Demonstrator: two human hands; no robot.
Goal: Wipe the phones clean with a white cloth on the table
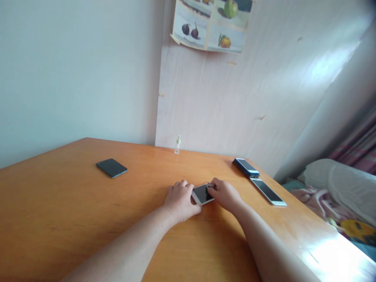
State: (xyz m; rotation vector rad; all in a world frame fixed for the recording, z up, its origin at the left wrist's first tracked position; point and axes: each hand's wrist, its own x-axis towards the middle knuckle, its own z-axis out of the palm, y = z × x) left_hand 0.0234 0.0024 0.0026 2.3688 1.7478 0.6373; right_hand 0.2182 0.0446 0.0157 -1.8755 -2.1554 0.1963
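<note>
A white-framed smartphone (203, 194) with a dark screen lies at the middle of the wooden table. My left hand (181, 200) grips its left end, with the thumb at the near edge and the fingers at the far side. Over the phone's right end is my right hand (225, 193), its fingers closed and pressed to the screen. Something small and greyish (211, 186) shows at those fingertips, too little of it to name. The phone's right edge is partly hidden by this hand.
On the table (88, 211), a dark phone-like device (112, 168) lies to the left. A small clear pump bottle (177, 145) stands by the wall. At the right are a stack of phones (246, 167) and a white phone (268, 192) near the table's edge. Beyond lies bedding (337, 184).
</note>
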